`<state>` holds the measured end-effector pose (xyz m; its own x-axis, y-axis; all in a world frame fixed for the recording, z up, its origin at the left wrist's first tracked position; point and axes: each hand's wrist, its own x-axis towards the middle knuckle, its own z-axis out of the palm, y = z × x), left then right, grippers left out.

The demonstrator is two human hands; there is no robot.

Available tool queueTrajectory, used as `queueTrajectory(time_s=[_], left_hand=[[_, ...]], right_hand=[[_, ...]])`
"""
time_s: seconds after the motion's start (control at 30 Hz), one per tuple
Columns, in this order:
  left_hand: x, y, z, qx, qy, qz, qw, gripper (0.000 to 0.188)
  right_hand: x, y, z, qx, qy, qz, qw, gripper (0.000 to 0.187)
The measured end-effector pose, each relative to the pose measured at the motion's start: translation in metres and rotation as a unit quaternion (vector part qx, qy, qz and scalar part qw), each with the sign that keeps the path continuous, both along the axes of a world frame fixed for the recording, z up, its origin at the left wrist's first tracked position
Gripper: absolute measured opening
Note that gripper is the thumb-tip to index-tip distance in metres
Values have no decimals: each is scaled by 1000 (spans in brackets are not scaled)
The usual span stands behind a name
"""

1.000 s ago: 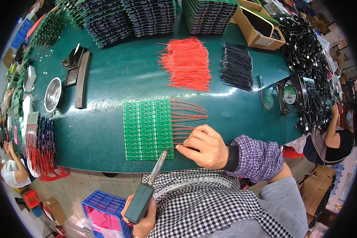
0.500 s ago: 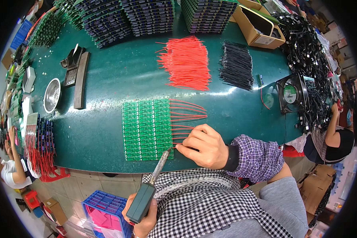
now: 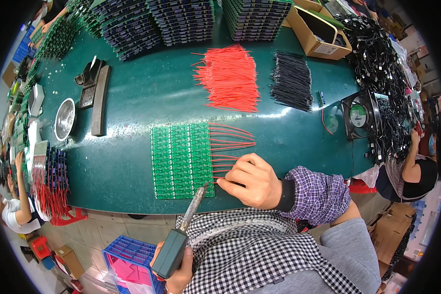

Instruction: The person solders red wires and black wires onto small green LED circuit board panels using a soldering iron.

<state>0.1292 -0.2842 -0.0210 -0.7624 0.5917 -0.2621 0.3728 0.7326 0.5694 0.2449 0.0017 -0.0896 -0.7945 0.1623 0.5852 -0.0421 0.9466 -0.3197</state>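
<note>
My left hand grips a soldering iron by its dark green handle, its tip over the lower right part of a green circuit board panel. My right hand is closed at the panel's right edge, thumb and forefinger pinching a red wire; only the wire's end shows. Above that hand, several red wires stick out rightward from the panel's edge. The panel lies flat near the front of the green table.
Behind lie a pile of red wires and a bundle of black wires. Left are a metal bowl, an iron stand and a dark bar. A fan stands right; stacked boards rise at the back.
The soldering iron has shifted slightly left, its tip drawing away from the wire's end. My right hand stays in place. At the far left, another person's arm has moved.
</note>
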Motion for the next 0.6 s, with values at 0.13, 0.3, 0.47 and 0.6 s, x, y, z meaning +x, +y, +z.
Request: queueTrajectory(time_s=[0.13, 0.3, 0.47, 0.6], left_hand=[[7, -31, -54, 200, -42, 140, 969, 38], [-2, -37, -61, 192, -74, 120, 971, 40], [-12, -6, -26, 77, -35, -63, 994, 42], [-27, -8, -26, 37, 85, -195, 976, 40]], right_hand=[[-1, 2, 3, -11, 8, 2, 1000, 26], [2, 2, 4, 1, -8, 1, 1000, 23], [-4, 19, 14, 2, 47, -13, 999, 23], [-19, 79, 34, 34, 32, -111, 993, 16]])
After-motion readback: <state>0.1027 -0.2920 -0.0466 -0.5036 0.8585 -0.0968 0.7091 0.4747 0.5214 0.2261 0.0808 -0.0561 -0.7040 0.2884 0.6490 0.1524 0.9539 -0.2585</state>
